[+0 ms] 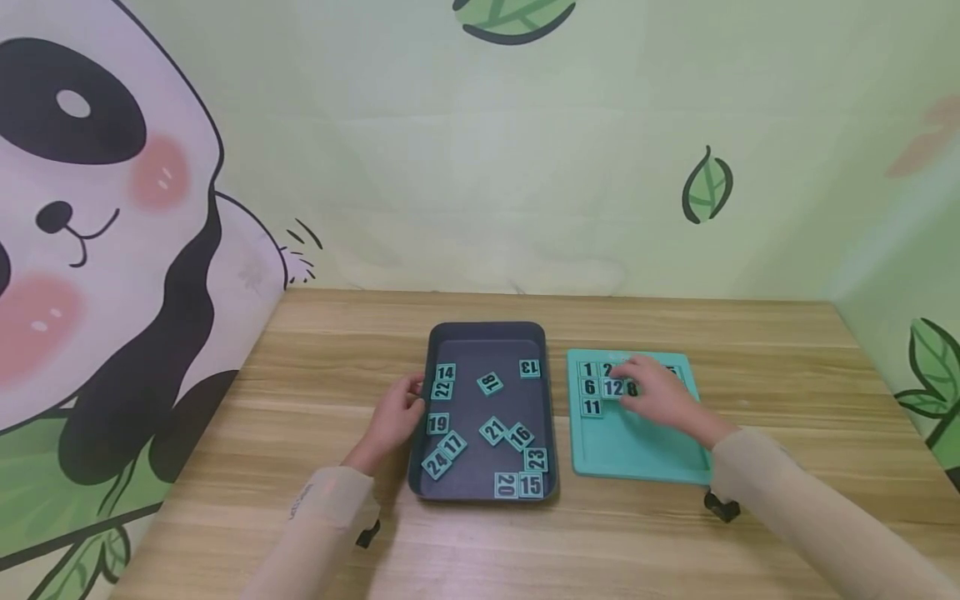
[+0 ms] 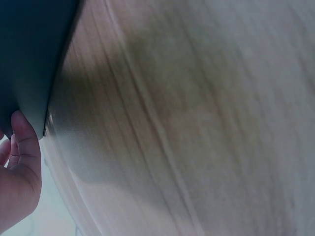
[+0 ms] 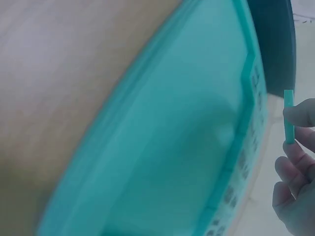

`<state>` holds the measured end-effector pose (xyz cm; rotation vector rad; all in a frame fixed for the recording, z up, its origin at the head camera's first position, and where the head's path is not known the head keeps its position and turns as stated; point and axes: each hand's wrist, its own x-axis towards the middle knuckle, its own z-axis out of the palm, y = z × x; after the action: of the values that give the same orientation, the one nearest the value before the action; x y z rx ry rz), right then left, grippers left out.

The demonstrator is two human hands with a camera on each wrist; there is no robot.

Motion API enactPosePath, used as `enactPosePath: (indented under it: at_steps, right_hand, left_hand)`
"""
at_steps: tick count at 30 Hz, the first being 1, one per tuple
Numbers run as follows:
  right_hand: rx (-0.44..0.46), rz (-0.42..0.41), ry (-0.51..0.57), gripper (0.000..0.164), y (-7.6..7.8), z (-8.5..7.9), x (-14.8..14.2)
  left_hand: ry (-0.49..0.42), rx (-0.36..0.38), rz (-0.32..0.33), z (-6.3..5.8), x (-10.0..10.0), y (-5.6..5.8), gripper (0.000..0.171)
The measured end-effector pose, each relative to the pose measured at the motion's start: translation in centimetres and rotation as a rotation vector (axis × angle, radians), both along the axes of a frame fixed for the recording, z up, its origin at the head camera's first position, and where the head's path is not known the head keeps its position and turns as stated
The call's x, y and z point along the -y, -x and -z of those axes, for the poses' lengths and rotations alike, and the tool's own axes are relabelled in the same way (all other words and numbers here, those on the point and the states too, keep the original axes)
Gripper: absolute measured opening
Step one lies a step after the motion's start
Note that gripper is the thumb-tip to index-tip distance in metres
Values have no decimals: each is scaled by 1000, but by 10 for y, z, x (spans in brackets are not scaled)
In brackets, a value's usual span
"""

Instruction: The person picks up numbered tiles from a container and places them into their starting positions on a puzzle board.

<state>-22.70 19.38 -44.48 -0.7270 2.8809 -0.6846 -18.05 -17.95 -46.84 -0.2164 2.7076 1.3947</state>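
Note:
My right hand (image 1: 660, 396) is over the teal number board (image 1: 637, 450). Thumb and fingers pinch a teal number tile (image 1: 613, 388) marked 12, seen edge-on and raised above the board in the right wrist view. Tiles 1, 6 and 11 (image 1: 592, 407) stand in the board's left column; the hand hides part of the upper rows. My left hand (image 1: 395, 421) touches the outer left side of the dark tray (image 1: 487, 331), its fingertips against the wall. Loose number tiles lie scattered in the tray, among them 18 (image 1: 490, 383), 13 (image 1: 529, 368) and 21 (image 1: 493, 430).
Tray and board lie side by side on a wooden table (image 1: 780, 375), a narrow gap between them. A wall with a panda and leaf pattern (image 1: 480, 183) rises behind the table's back edge.

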Motion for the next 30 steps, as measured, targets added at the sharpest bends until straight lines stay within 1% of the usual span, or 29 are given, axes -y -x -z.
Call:
enactPosePath:
  at_steps: [5,11,15,20,27,30]
  right_hand:
    - [19,26,-31,35,-2,10,-7]
    - [41,31,-39,34,-8,21,-7]
    - [22,40,-50,35,-10,27,-6]
    - [2,47,-55,37,-12,30,-5]
    - [-13,51,-66,32,-14,34,-4]
    - [-34,45,-70,32,-14,35,-3]
  left_hand:
    - [-1,-7,-1,0,0,0,41]
    - [-6,-3,5,1,1,0,41]
    - [-13,-6,9,0,1,0,41]
    - [-10,-21,11,0,0,0,41]
    - [-2,-18,14,0,1,0,42]
    - [-2,-19,15,0,1,0,42]
